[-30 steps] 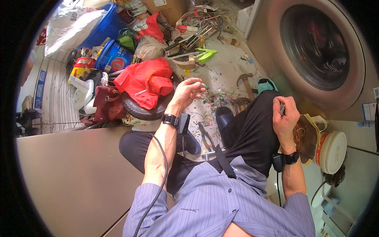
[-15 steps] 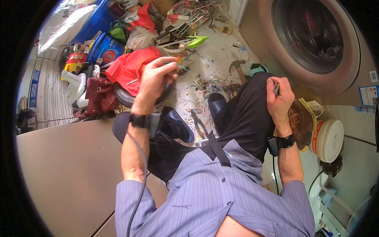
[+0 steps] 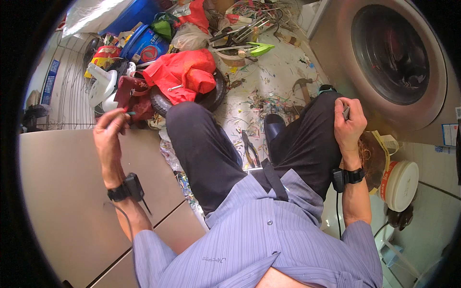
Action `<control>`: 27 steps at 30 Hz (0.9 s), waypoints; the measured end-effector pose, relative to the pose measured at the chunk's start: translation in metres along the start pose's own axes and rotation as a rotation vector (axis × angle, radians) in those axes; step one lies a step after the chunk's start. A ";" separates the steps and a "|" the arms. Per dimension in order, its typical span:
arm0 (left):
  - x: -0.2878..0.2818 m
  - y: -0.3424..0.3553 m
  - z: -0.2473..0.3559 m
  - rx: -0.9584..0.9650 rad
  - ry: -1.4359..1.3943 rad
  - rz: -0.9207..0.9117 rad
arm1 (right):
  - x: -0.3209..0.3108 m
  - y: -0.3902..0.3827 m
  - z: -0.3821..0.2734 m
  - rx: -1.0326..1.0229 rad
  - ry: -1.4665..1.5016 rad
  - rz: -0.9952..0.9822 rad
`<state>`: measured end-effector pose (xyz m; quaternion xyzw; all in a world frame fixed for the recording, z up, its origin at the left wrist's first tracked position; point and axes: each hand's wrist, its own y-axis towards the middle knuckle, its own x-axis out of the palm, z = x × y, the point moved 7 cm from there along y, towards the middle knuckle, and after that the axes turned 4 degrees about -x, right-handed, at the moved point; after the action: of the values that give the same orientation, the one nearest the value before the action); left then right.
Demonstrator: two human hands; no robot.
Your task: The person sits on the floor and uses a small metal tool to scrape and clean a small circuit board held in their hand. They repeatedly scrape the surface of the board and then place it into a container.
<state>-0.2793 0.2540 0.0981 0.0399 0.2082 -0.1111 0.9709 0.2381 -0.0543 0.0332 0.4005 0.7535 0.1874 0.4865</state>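
Note:
My left hand (image 3: 113, 126) is closed in a pinch, out to the left near the edge of the brown-grey panel. Small red and teal pieces, looking like wire scraps (image 3: 130, 113), stick out at its fingertips. On my right knee rests my right hand (image 3: 349, 122), its fingers curled round a small grey metal tool (image 3: 346, 113); most of the tool is hidden, so its kind does not show. Between my feet lies a pair of pliers (image 3: 250, 150) with dark handles. Beyond my right foot there is a claw hammer (image 3: 303, 89). Short coloured wire scraps (image 3: 269, 103) litter the floor there.
A red cloth-like bag (image 3: 185, 72) with a small wrench lies over a black tyre (image 3: 216, 93). Blue buckets (image 3: 145, 44) and bags crowd the far left. To the right stand a washing machine (image 3: 401, 53), a bag of copper-coloured wire (image 3: 372, 151) and a white tub (image 3: 403, 185).
My left hand has swung left and toward me, from above the red bag to the panel edge, still pinching the small pieces. My left knee has moved inward. The right hand stays on the knee.

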 end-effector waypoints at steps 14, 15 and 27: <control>0.112 -0.174 -0.297 -0.648 0.358 -0.175 | 0.006 0.005 -0.017 -0.019 -0.060 -0.054; 0.115 -0.181 -0.308 -0.709 0.265 -0.181 | 0.005 0.006 -0.019 -0.033 -0.073 -0.052; 0.141 -0.227 -0.430 -0.499 0.678 -0.644 | -0.047 0.031 -0.064 -0.016 -0.060 -0.190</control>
<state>-0.3765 0.0582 -0.3586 -0.2246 0.5325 -0.3317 0.7456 0.2046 -0.0652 0.1106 0.3289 0.7715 0.1345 0.5278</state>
